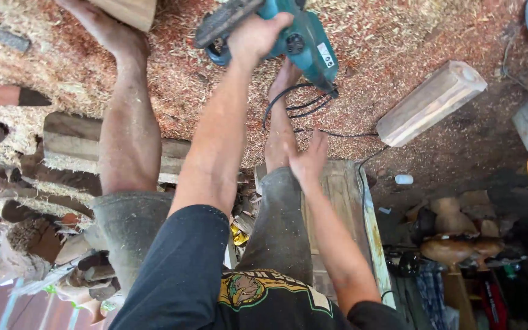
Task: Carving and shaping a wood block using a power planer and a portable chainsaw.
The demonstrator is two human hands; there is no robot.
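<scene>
Gripping a teal power tool [300, 40], the left hand [255, 36] hangs over sawdust-strewn ground [398, 36]; right hand [308, 160] open.

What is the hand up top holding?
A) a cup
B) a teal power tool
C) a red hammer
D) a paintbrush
B: the left hand grips a teal power tool with a black cord, above the sawdust-covered ground; the right hand holds nothing.
</scene>
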